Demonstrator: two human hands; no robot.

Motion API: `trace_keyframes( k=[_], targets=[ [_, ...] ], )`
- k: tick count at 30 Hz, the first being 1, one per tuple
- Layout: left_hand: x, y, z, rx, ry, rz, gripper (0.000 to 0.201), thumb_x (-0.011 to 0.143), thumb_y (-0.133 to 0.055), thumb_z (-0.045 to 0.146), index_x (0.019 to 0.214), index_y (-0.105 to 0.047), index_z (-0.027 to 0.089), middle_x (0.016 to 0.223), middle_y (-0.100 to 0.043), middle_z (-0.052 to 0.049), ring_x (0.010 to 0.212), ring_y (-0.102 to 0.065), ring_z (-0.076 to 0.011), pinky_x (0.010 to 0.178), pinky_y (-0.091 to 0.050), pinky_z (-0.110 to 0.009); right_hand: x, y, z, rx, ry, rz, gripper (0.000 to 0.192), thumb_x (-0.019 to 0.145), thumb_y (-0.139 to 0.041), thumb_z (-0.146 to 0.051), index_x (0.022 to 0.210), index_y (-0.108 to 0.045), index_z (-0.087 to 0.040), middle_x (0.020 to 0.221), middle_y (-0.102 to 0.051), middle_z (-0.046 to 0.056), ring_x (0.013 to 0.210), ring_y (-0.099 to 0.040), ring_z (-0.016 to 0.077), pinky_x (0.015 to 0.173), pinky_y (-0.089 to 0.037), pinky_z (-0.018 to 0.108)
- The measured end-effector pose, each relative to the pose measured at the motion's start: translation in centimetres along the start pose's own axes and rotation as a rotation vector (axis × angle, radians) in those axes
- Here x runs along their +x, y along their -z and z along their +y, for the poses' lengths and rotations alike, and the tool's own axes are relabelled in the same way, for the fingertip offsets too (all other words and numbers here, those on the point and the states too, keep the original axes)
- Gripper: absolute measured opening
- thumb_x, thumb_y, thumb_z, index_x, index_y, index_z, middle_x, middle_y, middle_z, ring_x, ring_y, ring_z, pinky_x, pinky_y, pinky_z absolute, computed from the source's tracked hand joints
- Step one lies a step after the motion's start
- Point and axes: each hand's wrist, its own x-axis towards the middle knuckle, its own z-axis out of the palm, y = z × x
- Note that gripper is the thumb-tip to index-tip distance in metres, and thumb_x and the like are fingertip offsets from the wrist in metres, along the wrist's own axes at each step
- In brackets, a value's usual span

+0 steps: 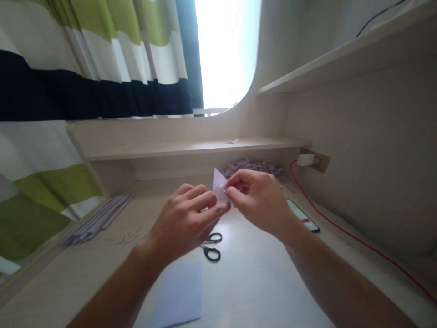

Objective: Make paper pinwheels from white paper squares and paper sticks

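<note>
A small piece of folded pale lilac paper (219, 182) is held up over the desk between my two hands, its pointed corner upward. My left hand (191, 209) grips its lower left side between thumb and fingers. On the right side, the thumb and forefinger of my right hand (254, 196) pinch the paper near its middle. Below my left hand lie scissors (212, 254) with black handles, their blades mostly hidden by that hand. A flat lilac sheet (180, 291) rests on the desk nearer to me.
Folded paper pieces (256, 167) are heaped under the low shelf (191, 148). Long paper strips (99, 218) lie at left, near small scraps (128, 237). At right are a phone (302, 216) and a red cable (344, 237) running from a white charger (305, 159).
</note>
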Motion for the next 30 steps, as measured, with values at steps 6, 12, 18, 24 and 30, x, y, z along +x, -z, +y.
trace_keyframes(
  k=[6, 12, 18, 24, 30],
  targets=[
    [-0.2, -0.9, 0.2, 0.065, 0.017, 0.049, 0.012, 0.095, -0.067, 0.017, 0.104, -0.075, 0.02, 0.079, -0.071, -0.002, 0.072, -0.059, -0.0186, 0.067, -0.038, -0.035, 0.1, 0.1, -0.3, -0.048, -0.013, 0.012, 0.015, 0.08, -0.065, -0.018, 0.079, -0.08, -0.022, 0.073, -0.079, 0.0, 0.069, -0.073, 0.0167, 0.061, -0.05, 0.025],
    [0.0, -0.8, -0.1, 0.078, 0.036, 0.121, 0.012, 0.093, -0.07, 0.017, 0.104, -0.075, 0.02, 0.076, -0.07, -0.001, 0.07, -0.057, -0.0185, 0.066, -0.036, -0.036, 0.2, 0.3, -0.3, -0.069, -0.024, 0.013, 0.015, 0.079, -0.066, -0.019, 0.079, -0.08, -0.022, 0.074, -0.079, 0.0, 0.069, -0.072, 0.0165, 0.06, -0.048, 0.025],
    [0.0, -1.3, 0.5, 0.05, -0.021, 0.025, 0.009, 0.095, -0.068, 0.017, 0.099, -0.074, 0.021, 0.078, -0.069, 0.0, 0.072, -0.056, -0.0186, 0.066, -0.037, -0.036, 0.2, 0.3, -0.4, -0.096, -0.028, 0.014, 0.015, 0.078, -0.065, -0.019, 0.076, -0.08, -0.022, 0.071, -0.078, -0.001, 0.066, -0.071, 0.0162, 0.059, -0.048, 0.026],
    [-0.3, -1.5, 0.1, 0.058, 0.026, 0.177, 0.017, 0.09, -0.073, 0.014, 0.106, -0.074, 0.019, 0.075, -0.068, -0.001, 0.069, -0.056, -0.0187, 0.064, -0.038, -0.036, 0.2, 0.4, -0.4, -0.078, -0.027, 0.007, 0.014, 0.079, -0.066, -0.019, 0.076, -0.079, -0.021, 0.071, -0.078, 0.0, 0.067, -0.071, 0.0161, 0.061, -0.048, 0.026],
    [-0.5, -1.4, -1.1, -0.127, 0.165, 0.348, 0.028, 0.087, -0.074, 0.005, 0.112, -0.075, 0.017, 0.085, -0.074, -0.005, 0.074, -0.063, -0.0167, 0.068, -0.049, -0.032, -0.1, 0.2, -0.2, 0.043, 0.004, -0.009, 0.011, 0.083, -0.068, -0.02, 0.08, -0.078, -0.021, 0.069, -0.076, -0.002, 0.063, -0.07, 0.014, 0.059, -0.049, 0.025]
  ],
)
